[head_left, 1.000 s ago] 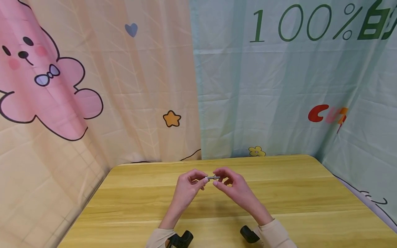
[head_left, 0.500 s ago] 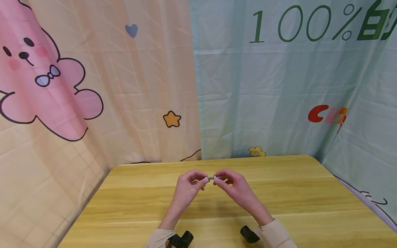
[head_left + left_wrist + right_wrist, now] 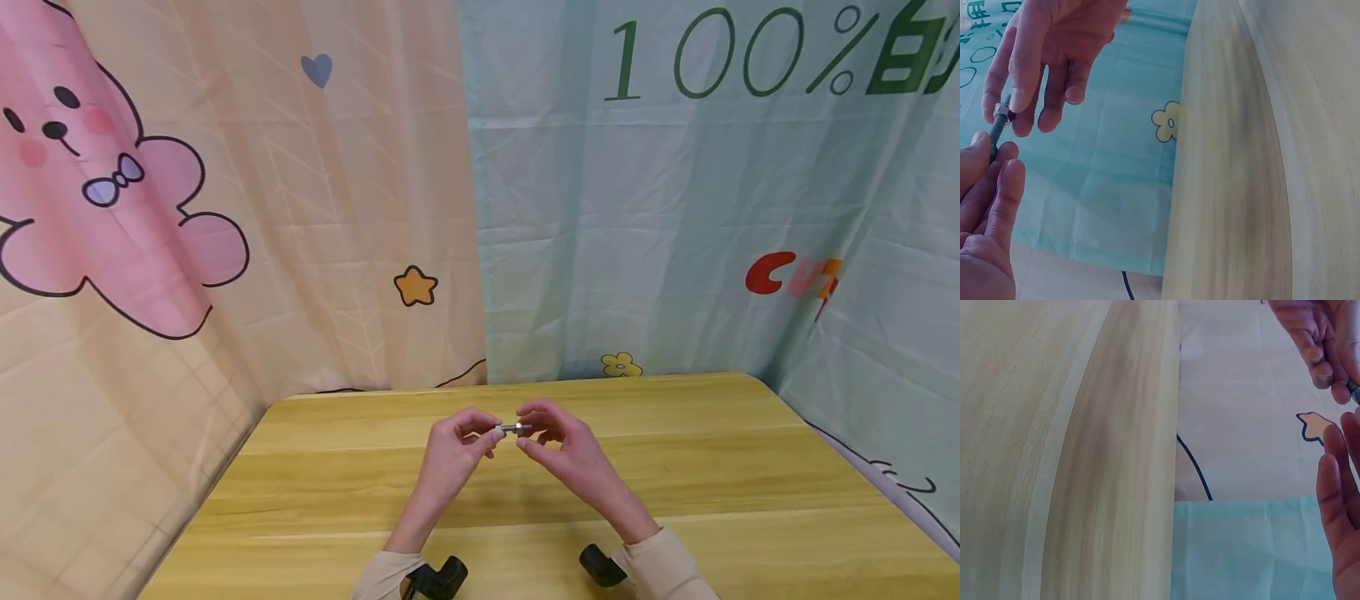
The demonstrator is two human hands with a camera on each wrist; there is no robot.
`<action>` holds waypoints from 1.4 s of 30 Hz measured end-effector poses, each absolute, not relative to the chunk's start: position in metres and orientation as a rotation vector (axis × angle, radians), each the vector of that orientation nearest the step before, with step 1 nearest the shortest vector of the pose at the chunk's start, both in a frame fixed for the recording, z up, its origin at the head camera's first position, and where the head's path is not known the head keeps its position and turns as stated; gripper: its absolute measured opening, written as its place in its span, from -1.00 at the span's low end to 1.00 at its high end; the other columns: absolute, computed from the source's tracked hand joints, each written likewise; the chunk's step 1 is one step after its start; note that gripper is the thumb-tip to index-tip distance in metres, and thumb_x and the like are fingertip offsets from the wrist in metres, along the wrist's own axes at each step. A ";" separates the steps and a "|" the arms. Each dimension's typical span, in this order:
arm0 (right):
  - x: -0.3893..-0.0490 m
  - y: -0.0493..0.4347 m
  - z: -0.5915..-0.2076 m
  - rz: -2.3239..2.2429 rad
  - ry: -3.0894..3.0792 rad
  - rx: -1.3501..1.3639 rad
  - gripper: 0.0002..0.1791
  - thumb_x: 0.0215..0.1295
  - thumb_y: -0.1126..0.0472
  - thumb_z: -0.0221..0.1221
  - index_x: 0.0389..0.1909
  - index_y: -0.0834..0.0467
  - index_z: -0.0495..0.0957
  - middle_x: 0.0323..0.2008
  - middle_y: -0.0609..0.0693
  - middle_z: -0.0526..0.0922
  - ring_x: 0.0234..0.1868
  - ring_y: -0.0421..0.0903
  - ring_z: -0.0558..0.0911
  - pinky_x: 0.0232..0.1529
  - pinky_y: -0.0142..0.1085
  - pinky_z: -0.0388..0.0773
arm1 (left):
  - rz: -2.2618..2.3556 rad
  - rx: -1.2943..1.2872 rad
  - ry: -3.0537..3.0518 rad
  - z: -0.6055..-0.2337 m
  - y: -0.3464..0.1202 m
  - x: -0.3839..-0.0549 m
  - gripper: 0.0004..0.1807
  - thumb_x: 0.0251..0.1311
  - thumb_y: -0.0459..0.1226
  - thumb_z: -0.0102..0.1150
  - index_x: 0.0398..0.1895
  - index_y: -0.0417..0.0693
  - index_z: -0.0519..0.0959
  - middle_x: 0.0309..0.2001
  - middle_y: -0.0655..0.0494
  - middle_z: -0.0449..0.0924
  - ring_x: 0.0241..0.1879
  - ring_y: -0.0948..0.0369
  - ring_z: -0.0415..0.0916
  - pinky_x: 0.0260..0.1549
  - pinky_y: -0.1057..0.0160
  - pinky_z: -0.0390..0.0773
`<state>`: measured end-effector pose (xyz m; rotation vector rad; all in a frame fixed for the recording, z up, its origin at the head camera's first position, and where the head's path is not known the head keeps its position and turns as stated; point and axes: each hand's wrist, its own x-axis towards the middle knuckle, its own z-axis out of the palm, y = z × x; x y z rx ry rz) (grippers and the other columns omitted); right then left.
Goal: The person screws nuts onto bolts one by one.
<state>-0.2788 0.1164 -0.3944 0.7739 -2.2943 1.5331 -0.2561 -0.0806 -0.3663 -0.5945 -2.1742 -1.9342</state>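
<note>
Left grip [image 3: 456, 442] pinches bolt [image 3: 997, 130] | right grip [image 3: 559, 437], on nut [image 3: 1001, 109] moments ago, now apart around it | left alone bears bolt and nut

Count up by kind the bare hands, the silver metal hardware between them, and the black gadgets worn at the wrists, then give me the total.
Bare hands: 2, the left hand and right hand
Silver threaded metal bolt: 1
Silver metal nut, around the bolt's shaft: 1
Black rounded wrist gadgets: 2
Total: 6
</note>
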 end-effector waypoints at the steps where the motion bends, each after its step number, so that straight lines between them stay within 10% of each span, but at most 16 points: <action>1: -0.279 0.117 -0.394 1.525 -2.284 0.799 -0.68 0.28 0.27 0.31 -0.01 -0.06 0.53 -0.14 -0.16 0.65 -0.12 -0.16 0.64 -0.14 -0.24 0.61 | -1.932 -0.593 -2.175 -0.366 -0.081 -0.256 -0.91 0.22 -0.46 0.27 -0.23 -0.33 0.64 -0.30 -0.08 0.63 -0.41 0.21 0.57 -0.35 0.19 0.67; 18: -0.277 0.113 -0.397 1.607 -2.349 0.665 -0.76 0.38 -0.07 0.18 -0.20 0.01 0.64 -0.39 -0.13 0.68 -0.32 -0.13 0.65 -0.31 -0.15 0.65 | -1.926 -0.612 -2.187 -0.365 -0.080 -0.255 -0.92 0.22 -0.45 0.28 -0.24 -0.30 0.65 -0.31 -0.10 0.63 -0.42 0.19 0.58 -0.35 0.25 0.65; 28: -0.279 0.118 -0.394 1.539 -2.280 0.844 -0.74 0.29 0.25 0.31 -0.05 -0.05 0.54 -0.15 -0.15 0.62 -0.08 -0.13 0.61 -0.12 -0.23 0.60 | -1.916 -0.605 -2.195 -0.364 -0.080 -0.254 -0.92 0.23 -0.45 0.27 -0.24 -0.30 0.65 -0.30 -0.08 0.63 -0.41 0.21 0.56 -0.36 0.21 0.66; 42: -0.277 0.117 -0.395 1.610 -2.370 0.695 -0.81 0.38 -0.04 0.19 -0.23 -0.02 0.62 -0.39 -0.12 0.68 -0.32 -0.10 0.65 -0.40 -0.28 0.56 | -1.916 -0.619 -2.206 -0.365 -0.079 -0.253 -0.93 0.23 -0.43 0.27 -0.24 -0.24 0.65 -0.30 -0.05 0.63 -0.43 0.16 0.56 -0.31 0.05 0.67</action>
